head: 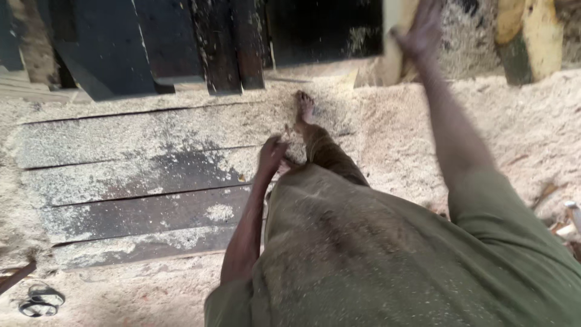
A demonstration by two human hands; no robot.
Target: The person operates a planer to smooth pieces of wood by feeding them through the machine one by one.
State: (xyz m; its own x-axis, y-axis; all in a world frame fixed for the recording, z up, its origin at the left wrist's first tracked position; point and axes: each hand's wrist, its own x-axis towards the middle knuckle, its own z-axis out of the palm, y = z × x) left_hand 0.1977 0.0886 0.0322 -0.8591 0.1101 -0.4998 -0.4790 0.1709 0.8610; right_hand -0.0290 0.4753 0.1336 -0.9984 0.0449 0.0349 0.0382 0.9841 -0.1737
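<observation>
I look down along my own body in an olive shirt and dusty trousers. My left hand (270, 152) hangs by my thigh with its fingers curled in and nothing visible in it. My right hand (422, 29) is stretched out ahead at the top of the view, its fingers spread flat against a pale yellowish wooden slab (393, 57) that stands upright. One bare foot (304, 108) is planted on sawdust ahead of me.
Dark planks (139, 209) dusted with sawdust lie side by side on the left. Dark upright timbers (224, 48) stand at the back. More pale wood pieces (541, 36) lean at the top right. Sawdust (520, 121) covers the ground; a wire loop (39, 300) lies bottom left.
</observation>
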